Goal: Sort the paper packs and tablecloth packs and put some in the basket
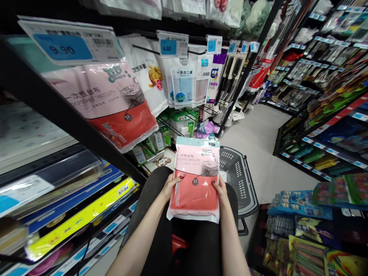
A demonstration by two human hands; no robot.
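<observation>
Holds a pink-and-red tablecloth packet (195, 197) over the lap, with the printed front facing up and the top edge pointing away from the body. Grips the left edge with the left hand (170, 188) and the right edge with the right hand (221, 190), with fingers (177, 178) closed on the wrapping and thumbs laid across the front. Appears to be at the step of looking over or steadying the packet, judging by the two-sided hold. Calls next, most likely, for keeping both edges supported, or for firming up one hand before freeing the other, given the soft, slippery-looking wrapping.

Cannot see the other fingers, tucked behind the packet, nor tell about contact with the legs (151, 193) below. Cannot read the small print along the bottom edge. Loses part of the basket (243, 191), down on the floor, behind the packet and right leg. Shows a matching packet (115, 107) hanging on the rack, partly covered by a price card (71, 42). Blurs at lower left, around a yellow pack (83, 216).
</observation>
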